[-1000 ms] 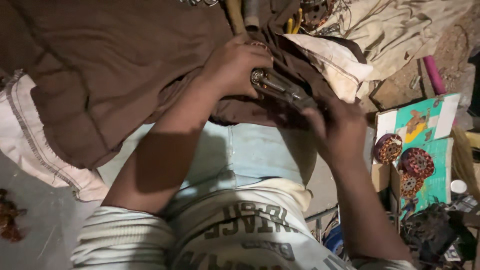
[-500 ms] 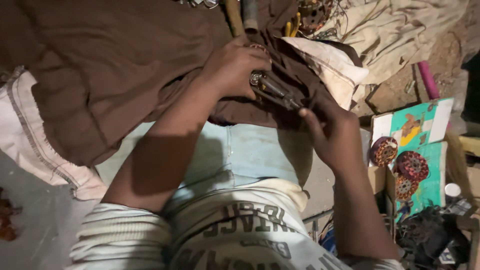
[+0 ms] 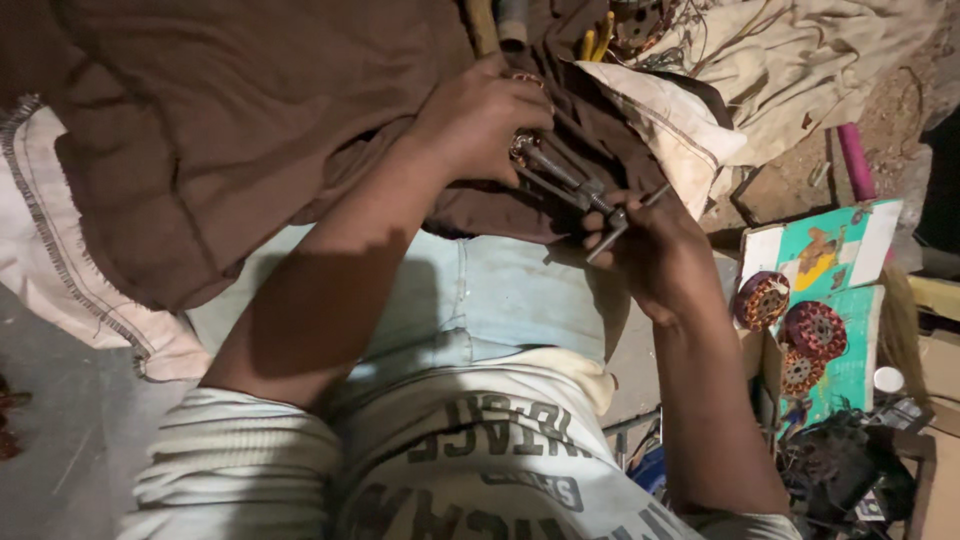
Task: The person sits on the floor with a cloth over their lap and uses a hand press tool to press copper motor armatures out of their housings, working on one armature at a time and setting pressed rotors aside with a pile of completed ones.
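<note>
Gripping a metal puller tool, both hands' fingers close around it, crowded by brown cloth edges.

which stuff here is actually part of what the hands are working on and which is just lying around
In hand:
left hand gripping one end of the metal puller
right hand at its handle end
brown cloth under the work

Lying about:
round copper-wound coils
teal card beneath them
pink rod
cream cloth
yellow-handled tools
</note>
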Demonstrator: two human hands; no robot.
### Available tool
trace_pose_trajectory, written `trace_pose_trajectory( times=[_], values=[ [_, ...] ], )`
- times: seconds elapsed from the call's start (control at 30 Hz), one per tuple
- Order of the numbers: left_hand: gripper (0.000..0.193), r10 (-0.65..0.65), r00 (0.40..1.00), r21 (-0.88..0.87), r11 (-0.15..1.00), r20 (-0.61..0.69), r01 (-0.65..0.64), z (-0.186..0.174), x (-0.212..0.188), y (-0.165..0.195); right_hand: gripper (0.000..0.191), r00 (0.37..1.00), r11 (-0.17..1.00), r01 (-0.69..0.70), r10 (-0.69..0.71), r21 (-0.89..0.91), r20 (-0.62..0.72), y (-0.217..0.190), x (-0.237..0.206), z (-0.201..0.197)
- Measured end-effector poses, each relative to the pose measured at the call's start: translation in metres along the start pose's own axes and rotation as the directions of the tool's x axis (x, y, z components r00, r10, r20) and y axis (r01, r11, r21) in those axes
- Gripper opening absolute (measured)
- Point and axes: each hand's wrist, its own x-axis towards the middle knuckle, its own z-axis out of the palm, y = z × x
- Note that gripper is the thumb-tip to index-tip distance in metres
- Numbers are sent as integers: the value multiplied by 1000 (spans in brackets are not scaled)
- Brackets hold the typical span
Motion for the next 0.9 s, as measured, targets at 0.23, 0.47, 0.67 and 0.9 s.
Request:
trace_pose_trajectory(
  times=[0.23, 0.47, 0.67, 0.9],
  values=[
    [59, -8, 1000, 16, 1000, 18, 7, -3, 0, 3, 33, 1000, 1000, -2, 2, -5, 12, 4, -5, -10],
    [59, -68, 996, 23, 997, 50, 67, -3, -1, 4, 34, 995, 812, -72, 95, 579, -9, 30, -1, -8],
    [56, -56, 998, 26, 998, -43, 57, 1, -3, 5, 23, 897, 963, 248, -186, 107, -402, 46, 0, 14],
    [52, 10, 998, 47, 999, -57, -7, 0, -5, 3, 19, 463, -143, 289, -845, -947, 269, 25, -25, 21]
  ],
)
